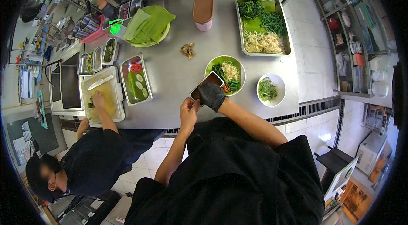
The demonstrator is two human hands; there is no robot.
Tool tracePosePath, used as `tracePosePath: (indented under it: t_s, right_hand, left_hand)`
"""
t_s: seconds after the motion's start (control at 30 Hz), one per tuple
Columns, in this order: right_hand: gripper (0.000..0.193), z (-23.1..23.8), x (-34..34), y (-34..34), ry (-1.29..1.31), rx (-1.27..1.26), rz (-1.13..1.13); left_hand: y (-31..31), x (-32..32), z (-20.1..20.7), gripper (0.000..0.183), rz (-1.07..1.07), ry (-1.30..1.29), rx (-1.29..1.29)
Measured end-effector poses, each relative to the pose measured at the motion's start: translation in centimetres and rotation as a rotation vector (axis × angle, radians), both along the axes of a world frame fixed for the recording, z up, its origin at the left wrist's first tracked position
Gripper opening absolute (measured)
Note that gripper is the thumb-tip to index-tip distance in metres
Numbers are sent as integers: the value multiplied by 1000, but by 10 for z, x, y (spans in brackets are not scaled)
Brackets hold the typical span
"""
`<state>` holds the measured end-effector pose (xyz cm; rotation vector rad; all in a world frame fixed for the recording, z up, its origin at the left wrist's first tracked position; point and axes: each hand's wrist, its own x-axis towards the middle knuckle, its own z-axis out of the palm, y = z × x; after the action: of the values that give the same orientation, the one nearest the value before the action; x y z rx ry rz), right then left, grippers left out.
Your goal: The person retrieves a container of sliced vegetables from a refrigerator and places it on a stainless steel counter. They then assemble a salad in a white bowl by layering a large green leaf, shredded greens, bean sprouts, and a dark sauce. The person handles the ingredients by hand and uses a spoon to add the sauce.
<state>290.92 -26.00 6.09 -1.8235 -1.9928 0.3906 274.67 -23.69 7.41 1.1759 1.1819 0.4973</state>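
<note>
A small rectangular metal container [218, 77] with dark reddish-brown food in it is tilted beside a bowl on the steel table. My bare left hand [188, 109] grips its near corner with fingers closed. Over the container's opening lies my right hand [212, 96], in a black glove; its fingers are hidden, so I cannot tell what they hold. Just beyond, the white bowl [243, 81] is lined with green leaf and holds bean sprouts, dark greens and small brown pieces near the container. To the right stands a white bowl [271, 76] of shredded green vegetables.
A steel tray [290, 50] of greens and sprouts stands far right. Behind are a brown-lidded tub [203, 7], a brown crumpled piece [187, 50] and banana leaves [148, 25]. At left, a co-worker [95, 157] works at a cutting board [120, 110] with a knife [101, 82].
</note>
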Motion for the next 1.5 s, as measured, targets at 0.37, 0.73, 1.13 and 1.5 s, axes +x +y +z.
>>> tracePosePath:
  t_s: [0.37, 0.73, 1.13, 1.5]
  right_hand:
    - [23, -16, -45, -2, 135, -276, 79]
    - [26, -7, -20, 0, 247, -127, 17]
    - [27, 15, 76, -6, 711, -375, -216]
    - [18, -74, 67, -28, 114, -135, -163]
  left_hand:
    - [-26, -43, -9, 24, 22, 79, -73]
    - [-25, -35, -1, 28, 138, -4, -190]
    - [-23, -43, -33, 26, 189, -81, -234]
    - [-13, -60, -24, 21, 305, -179, -232]
